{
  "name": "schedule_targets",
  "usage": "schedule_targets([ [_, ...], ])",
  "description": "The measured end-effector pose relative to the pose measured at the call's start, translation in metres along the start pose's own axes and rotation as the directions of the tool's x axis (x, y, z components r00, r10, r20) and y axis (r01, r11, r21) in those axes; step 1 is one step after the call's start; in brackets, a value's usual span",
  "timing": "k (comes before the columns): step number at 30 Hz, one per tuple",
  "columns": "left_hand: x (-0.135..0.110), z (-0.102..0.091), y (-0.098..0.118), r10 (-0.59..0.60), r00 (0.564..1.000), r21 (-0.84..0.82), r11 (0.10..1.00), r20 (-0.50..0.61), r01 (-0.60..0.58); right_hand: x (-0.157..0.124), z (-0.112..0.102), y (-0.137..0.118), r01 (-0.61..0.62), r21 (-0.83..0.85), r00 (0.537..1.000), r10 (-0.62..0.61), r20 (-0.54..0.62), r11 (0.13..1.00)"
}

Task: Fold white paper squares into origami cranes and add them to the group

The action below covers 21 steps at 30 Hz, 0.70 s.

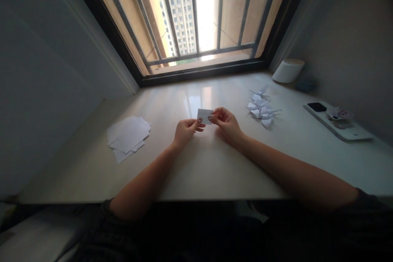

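Note:
A small folded square of white paper (204,115) is held up just above the white tabletop (196,172), between my two hands. My left hand (186,130) pinches its lower left corner between thumb and fingers. At its right edge, the thumb and forefinger of my right hand (226,123) grip it. To the left lies a loose pile of white paper sheets (129,134). Several folded paper cranes (260,106) sit in a cluster to the right of my right hand.
A white phone (337,122) lies at the right with a small round object (340,115) on it. Behind, a white cylindrical container (288,70) stands near the wall beside a dark bluish item (306,85). A barred window (199,65) borders the table's far edge.

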<state>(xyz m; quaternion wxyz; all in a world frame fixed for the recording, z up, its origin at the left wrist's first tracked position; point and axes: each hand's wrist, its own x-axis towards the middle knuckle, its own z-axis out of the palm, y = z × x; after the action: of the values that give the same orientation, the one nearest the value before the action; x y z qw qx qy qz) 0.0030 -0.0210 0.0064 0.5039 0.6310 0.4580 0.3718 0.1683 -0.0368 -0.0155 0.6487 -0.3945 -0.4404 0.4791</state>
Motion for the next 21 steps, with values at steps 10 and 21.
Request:
schedule_targets([
  [10,-0.0023,0.0042,-0.0041,0.113,0.993,-0.038,0.993,-0.022,-0.114,-0.0031,0.0017,-0.0046,-0.08,0.051,0.993,0.075,0.094,0.996],
  [21,-0.0025,0.0032,0.0014,0.096,0.993,-0.018,0.995,-0.071,-0.097,-0.0029,-0.0004,-0.01,-0.141,0.058,0.99,0.139,0.029,0.988],
])
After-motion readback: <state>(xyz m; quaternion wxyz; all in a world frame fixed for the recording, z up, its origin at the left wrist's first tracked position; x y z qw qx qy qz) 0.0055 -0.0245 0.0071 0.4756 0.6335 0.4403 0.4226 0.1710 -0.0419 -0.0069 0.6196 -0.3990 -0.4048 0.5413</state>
